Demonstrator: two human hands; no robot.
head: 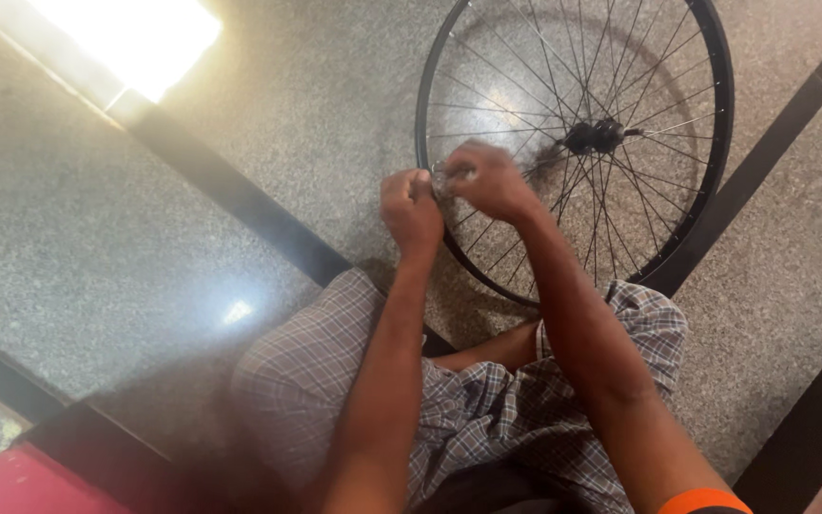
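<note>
A black bicycle wheel (715, 114) with thin metal spokes and a dark hub (594, 136) lies on the speckled stone floor in front of my knees. My left hand (409, 211) is closed at the wheel's near-left rim. My right hand (489, 179) is closed just beside it, pinching something small and shiny at a spoke next to the rim. What exactly sits between the fingers is too small to tell. Both hands touch each other over the rim.
My legs in checked cloth (468, 409) fill the lower middle. Dark stone bands (240, 195) cross the grey floor (97, 247). A bright glare (135, 33) lies at the top left, a red patch (11, 485) at the bottom left.
</note>
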